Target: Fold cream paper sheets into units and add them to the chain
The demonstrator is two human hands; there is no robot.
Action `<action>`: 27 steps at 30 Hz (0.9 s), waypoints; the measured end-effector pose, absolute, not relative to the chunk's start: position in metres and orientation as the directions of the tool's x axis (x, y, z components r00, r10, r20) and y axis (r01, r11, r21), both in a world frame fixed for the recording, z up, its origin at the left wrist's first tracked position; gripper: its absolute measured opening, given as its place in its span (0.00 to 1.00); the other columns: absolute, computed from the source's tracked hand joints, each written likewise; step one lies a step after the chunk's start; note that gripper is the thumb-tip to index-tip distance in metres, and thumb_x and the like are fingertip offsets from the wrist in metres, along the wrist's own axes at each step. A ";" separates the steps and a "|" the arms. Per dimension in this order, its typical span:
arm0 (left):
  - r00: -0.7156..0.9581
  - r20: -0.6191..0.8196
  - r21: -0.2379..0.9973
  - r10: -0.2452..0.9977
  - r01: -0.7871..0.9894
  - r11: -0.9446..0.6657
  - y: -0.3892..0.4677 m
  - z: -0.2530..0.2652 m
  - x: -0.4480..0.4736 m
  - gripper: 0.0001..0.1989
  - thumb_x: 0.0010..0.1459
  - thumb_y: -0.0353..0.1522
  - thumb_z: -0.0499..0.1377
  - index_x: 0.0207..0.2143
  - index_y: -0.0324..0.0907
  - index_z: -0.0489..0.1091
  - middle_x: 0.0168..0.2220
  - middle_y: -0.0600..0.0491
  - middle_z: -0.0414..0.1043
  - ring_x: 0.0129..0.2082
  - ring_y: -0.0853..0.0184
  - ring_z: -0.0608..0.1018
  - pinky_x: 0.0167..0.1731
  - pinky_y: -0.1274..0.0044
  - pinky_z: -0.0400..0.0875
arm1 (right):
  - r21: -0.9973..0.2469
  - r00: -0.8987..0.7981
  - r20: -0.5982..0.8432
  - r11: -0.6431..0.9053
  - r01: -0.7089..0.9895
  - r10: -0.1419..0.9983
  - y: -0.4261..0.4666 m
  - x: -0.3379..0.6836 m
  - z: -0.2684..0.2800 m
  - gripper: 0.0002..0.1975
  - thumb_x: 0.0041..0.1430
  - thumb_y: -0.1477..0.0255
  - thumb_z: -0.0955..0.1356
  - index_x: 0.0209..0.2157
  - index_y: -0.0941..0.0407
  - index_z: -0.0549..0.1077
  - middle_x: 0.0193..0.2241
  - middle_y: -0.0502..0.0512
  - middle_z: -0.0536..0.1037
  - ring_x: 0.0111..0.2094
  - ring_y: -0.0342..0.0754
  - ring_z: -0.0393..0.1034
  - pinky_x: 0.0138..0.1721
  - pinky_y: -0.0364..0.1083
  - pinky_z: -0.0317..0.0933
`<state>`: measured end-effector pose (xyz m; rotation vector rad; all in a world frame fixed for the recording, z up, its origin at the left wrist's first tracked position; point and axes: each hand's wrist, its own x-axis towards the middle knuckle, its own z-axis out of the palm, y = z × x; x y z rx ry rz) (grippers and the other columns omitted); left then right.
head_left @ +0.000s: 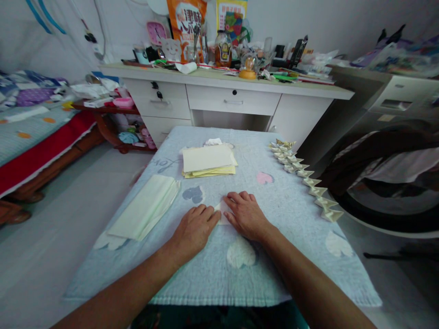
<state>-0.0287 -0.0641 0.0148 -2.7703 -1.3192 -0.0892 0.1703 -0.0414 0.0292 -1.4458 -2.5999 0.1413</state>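
A small folded piece of white paper (222, 214) lies on the cloth-covered table, partly hidden by my fingers. My left hand (196, 228) holds its left edge, with the fingers bent and close together. From the other side, my right hand (247, 214) presses on the paper with curled fingers, the thumb nearer to me. Beyond my hands is a stack of cream and yellow paper sheets (208, 158). Longer pale-green folded sheets (146, 208) lie to the left. A row of folded paper boats (311, 182) runs along the table's right side.
A pale blue cloth with heart patterns (206, 285) covers the table. Behind it stands a white desk (233, 98) crowded with jars, bags and a pink clock (157, 33). At right is a front-loading washing machine (394, 98) with clothes in its door opening; a bed (44, 132) is at left.
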 end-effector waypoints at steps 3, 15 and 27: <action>0.645 0.123 -0.029 0.754 0.762 -0.647 -0.065 0.014 -0.028 0.13 0.61 0.26 0.53 0.48 0.41 0.69 0.41 0.49 0.71 0.42 0.60 0.70 0.41 0.68 0.68 | -0.153 -0.473 0.085 0.481 0.864 0.877 -0.037 0.177 0.029 0.21 0.65 0.64 0.60 0.57 0.55 0.65 0.53 0.57 0.68 0.47 0.56 0.59 0.47 0.54 0.52; 0.633 0.066 0.079 0.771 0.767 -0.636 -0.039 0.033 -0.008 0.08 0.60 0.27 0.53 0.37 0.43 0.72 0.31 0.52 0.72 0.35 0.62 0.73 0.36 0.71 0.68 | -0.212 -0.348 0.081 0.357 0.910 0.934 -0.027 0.197 0.023 0.20 0.61 0.65 0.64 0.53 0.54 0.68 0.52 0.60 0.67 0.49 0.56 0.57 0.49 0.54 0.51; 0.561 0.216 0.182 0.799 0.781 -0.598 -0.029 0.006 -0.001 0.09 0.61 0.29 0.54 0.43 0.42 0.70 0.39 0.50 0.68 0.42 0.62 0.68 0.44 0.69 0.66 | -0.327 -0.231 0.158 0.272 0.905 0.960 -0.026 0.197 0.012 0.15 0.58 0.64 0.66 0.45 0.57 0.69 0.46 0.61 0.68 0.46 0.56 0.57 0.46 0.54 0.53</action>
